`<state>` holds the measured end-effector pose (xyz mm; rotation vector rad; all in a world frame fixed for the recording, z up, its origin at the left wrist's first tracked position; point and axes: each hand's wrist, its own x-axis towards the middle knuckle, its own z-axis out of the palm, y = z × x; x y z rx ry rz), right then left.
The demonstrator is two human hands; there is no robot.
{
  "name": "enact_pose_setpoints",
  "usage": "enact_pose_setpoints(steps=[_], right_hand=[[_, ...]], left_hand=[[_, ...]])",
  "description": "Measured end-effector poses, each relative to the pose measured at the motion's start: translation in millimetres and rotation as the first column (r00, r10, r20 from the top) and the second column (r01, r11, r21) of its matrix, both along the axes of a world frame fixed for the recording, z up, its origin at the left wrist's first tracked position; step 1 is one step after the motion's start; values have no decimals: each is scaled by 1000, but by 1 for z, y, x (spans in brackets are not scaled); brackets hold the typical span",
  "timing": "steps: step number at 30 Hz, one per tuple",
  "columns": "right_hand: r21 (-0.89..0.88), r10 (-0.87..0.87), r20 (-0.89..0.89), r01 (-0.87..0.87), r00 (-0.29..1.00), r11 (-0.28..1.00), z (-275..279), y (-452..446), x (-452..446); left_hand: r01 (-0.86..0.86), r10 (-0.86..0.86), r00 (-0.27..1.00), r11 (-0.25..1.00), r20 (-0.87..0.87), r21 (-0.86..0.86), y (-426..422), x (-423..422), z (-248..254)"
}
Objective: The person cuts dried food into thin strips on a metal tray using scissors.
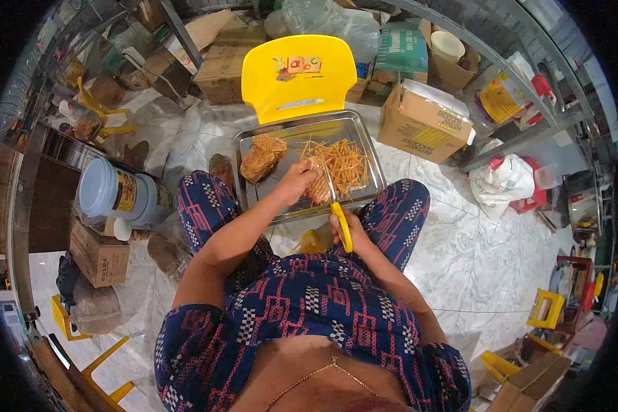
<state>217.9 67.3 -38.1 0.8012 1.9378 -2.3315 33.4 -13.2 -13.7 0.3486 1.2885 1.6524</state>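
At the far left I see a brown box [99,254] with letters on its side, and some pale blue tubs [120,189] just behind it. Next is the person's left knee, and then the shiny metal tray [257,192], in front of the back of a yellow chair [299,75].

On the left side of the tray sits a bumpy brown lump [262,159], with no hand on it. Beside it, the left hand [296,184] is closed on a flat brown piece [316,190]. The fingers pinch its top and left side, and the rest of the piece pokes out below and to the right of them, low over the tray.

Right up against that piece is the blade of the scissors [345,237]. I cannot tell how far apart the blades are. The right hand [356,228] is wrapped around the yellow handles, just past the near edge of the tray.

A messy pile of thin brown strips [350,165] fills the right side of the tray, just beside the blade. Farther right, on the shiny floor, are a cardboard box [426,123] and then a white bag [505,182]
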Motion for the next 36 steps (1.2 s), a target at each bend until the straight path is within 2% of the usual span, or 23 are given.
enact_pose_setpoints(steps=[1,5,8,10,11,13,17,19,22,25,29,31,36], right_hand=[[-59,-1,18,2,1000,998,4,1,1],[-73,1,30,1,1000,997,1,3,0],[-41,24,21,-23,999,999,-9,1,-2],[35,32,-87,-29,996,999,-15,-2,-3],[34,33,-86,-30,996,999,-17,-2,-2],[39,4,-101,0,995,999,-20,-2,-1],[10,4,-88,-4,996,1000,-17,2,-2],[-119,-14,-20,11,1000,993,-2,4,-2],[-98,-4,43,8,999,995,5,6,-3],[-142,-19,-42,13,999,990,-3,7,-2],[-106,-34,19,36,999,994,-4,4,-3],[-58,84,-114,-91,990,994,-15,5,-2],[22,191,-119,-190,974,982,-19,5,-1]], left_hand=[[-11,11,1000,1000,-5,10,0,0,-2],[-1,1,999,1000,38,9,-1,-7,-20],[51,-51,999,997,2,-49,-3,-9,-17],[43,-51,998,986,-48,-159,-3,-3,3],[42,-50,998,986,-48,-159,-2,-2,-5],[41,-42,997,999,-59,-24,-1,1,-21],[78,-80,996,997,-45,-28,-1,-2,-23],[74,-75,997,997,-28,-15,0,-1,-21],[68,-68,997,998,-22,3,0,-3,-22],[52,-52,999,999,13,1,0,-3,-18],[39,-39,999,999,28,-22,-2,-20,-9],[-63,63,996,998,61,7,-5,-35,-6],[-119,117,991,992,58,42,-8,-41,4]])
